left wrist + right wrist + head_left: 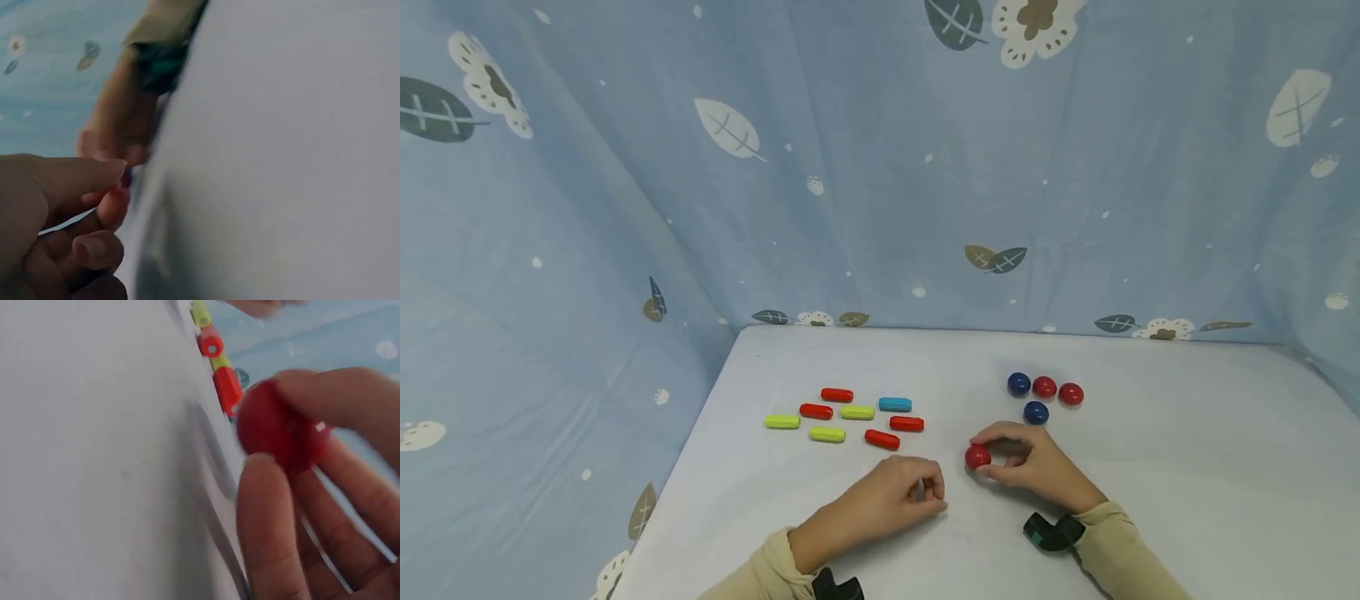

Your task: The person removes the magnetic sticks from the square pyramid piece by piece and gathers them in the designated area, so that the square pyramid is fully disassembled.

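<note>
A glossy red ball (977, 457) is pinched between the thumb and fingers of my right hand (1037, 462), right at the white table surface. Close up, the right wrist view shows the same red ball (275, 428) between thumb and fingertips. My left hand (891, 500) is just left of it, fingers loosely curled and thumb near the index tip. Nothing shows in its grasp; a small gap separates those fingertips in the left wrist view. Beyond the right hand sit two blue balls, one nearer (1036, 412) and one farther (1018, 384), beside two red balls (1044, 387).
Left of the balls lie several short cylinders: red (882, 439), yellow-green (827, 434) and one light blue (895, 404). They are spread loosely on the white table (1187, 467). A blue patterned cloth (880, 208) hangs behind and at the left.
</note>
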Demonstrator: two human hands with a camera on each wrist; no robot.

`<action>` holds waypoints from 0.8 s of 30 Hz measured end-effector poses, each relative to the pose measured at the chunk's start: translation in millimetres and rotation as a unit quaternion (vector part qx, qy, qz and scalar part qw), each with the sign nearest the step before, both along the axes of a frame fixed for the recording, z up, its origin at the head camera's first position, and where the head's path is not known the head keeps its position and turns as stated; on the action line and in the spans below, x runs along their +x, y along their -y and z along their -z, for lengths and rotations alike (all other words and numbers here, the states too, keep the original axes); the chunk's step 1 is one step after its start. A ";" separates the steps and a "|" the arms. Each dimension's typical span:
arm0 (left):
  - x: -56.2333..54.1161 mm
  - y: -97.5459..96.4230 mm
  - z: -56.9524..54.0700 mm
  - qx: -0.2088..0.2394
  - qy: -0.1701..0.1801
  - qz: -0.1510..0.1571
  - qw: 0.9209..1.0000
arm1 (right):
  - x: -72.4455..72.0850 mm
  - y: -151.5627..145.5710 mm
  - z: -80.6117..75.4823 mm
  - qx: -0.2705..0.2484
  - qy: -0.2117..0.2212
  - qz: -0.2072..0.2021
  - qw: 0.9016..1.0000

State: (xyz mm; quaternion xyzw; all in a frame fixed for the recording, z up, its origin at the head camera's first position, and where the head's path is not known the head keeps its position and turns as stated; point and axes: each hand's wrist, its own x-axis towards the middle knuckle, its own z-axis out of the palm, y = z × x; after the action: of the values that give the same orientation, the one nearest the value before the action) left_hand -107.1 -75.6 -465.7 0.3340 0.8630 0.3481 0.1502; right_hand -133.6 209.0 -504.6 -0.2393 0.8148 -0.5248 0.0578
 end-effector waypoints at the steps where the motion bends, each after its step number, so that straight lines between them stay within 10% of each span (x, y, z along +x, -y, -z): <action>1: 3.2 -2.6 3.7 -0.009 -0.001 0.014 1.000 | 0.4 -2.7 -1.3 -0.005 0.000 0.007 1.000; 16: 8.3 -6.8 15.4 -0.031 -0.027 0.033 0.999 | 2.0 -98.8 -1.8 -0.020 -0.062 0.210 0.976; 24: 8.0 -8.5 13.9 -0.037 -0.013 0.026 0.999 | -0.6 -105.8 6.5 0.028 -0.044 0.230 0.972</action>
State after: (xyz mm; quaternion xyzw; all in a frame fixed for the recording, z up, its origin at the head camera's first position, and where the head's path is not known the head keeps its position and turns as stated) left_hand -99.1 -67.0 -479.6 0.3549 0.8682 0.3075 0.1605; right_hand -134.2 314.8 -511.1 -0.0671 0.8642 -0.4897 -0.0938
